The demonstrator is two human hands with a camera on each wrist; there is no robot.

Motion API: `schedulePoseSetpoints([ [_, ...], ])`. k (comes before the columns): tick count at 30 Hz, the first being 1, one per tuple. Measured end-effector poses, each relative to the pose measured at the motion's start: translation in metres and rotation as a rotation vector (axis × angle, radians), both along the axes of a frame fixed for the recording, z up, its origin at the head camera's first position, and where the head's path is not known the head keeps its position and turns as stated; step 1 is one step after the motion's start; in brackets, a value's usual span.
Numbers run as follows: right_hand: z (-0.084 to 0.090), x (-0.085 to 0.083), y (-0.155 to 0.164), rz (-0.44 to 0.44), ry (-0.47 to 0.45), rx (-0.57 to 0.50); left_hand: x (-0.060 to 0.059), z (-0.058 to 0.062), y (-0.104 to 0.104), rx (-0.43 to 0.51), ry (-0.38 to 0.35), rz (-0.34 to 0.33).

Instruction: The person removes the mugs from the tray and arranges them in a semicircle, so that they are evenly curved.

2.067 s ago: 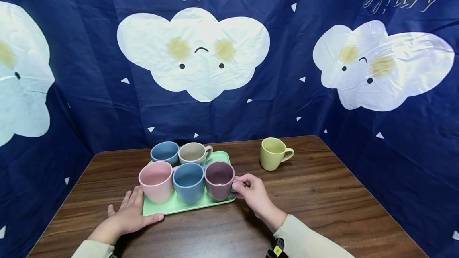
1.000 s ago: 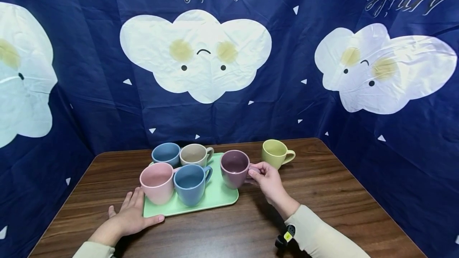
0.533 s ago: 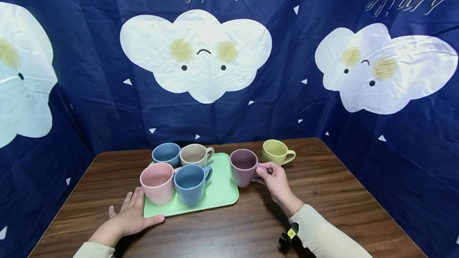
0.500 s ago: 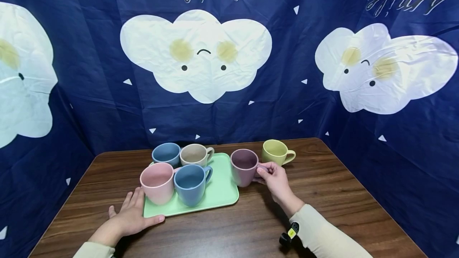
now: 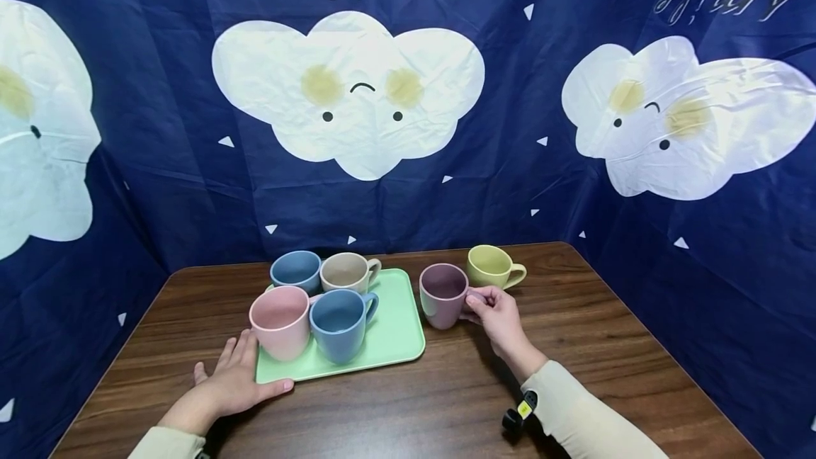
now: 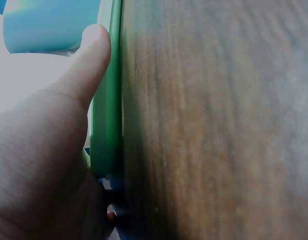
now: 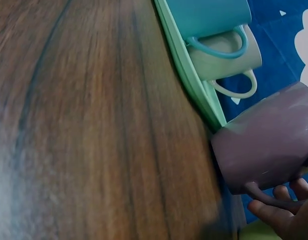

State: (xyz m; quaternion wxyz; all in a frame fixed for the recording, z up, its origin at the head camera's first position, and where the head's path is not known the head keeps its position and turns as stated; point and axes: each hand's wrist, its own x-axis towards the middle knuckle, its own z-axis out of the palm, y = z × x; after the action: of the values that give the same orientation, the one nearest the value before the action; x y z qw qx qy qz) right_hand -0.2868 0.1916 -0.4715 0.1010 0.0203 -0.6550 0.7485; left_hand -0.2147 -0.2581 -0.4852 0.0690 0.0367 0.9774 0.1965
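Right hand (image 5: 497, 310) right of centre in the head view, fingers curled round the handle of the purple mug (image 5: 443, 295): grip clamped on that handle. Mug upright, just off the tray's right edge, base at or barely above the wood; hard to tell which. In the right wrist view, same purple mug (image 7: 266, 145) at lower right, fingertips (image 7: 273, 212) hooked under its handle.

Left hand (image 5: 232, 381) at lower left of the head view, flat, fingers straight and slightly spread, grip apart, thumb along the near edge of the tray (image 5: 398, 335). In the left wrist view, thumb (image 6: 86, 62) pressed against the green tray rim (image 6: 106, 130).

Tray pale green, smooth, rectangular with rounded corners and a low rim. On it four matte rounded mugs: pink mug (image 5: 279, 321) and blue mug (image 5: 338, 323) in the near row, touching; another blue mug (image 5: 295, 271) and beige mug (image 5: 347, 273) behind. Yellow mug (image 5: 492, 265) alone on the wood, just behind the right hand.

Tabletop (image 5: 593, 346) dark brown wood grain, slightly glossy. Behind and on both sides, a creased navy backdrop (image 5: 510, 126) printed with white clouds with small faces, white triangles and mirrored script.
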Motion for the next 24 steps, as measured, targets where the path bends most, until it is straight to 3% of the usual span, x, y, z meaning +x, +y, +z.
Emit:
schedulePoseSetpoints([
  [11, -0.007, -0.003, 0.007, -0.016, -0.015, -0.042, 0.001, -0.001, 0.000, 0.004, -0.005, -0.001],
  [24, -0.011, -0.008, 0.014, -0.073, -0.045, 0.008, 0.000, -0.003, -0.001, 0.006, 0.002, 0.003],
])
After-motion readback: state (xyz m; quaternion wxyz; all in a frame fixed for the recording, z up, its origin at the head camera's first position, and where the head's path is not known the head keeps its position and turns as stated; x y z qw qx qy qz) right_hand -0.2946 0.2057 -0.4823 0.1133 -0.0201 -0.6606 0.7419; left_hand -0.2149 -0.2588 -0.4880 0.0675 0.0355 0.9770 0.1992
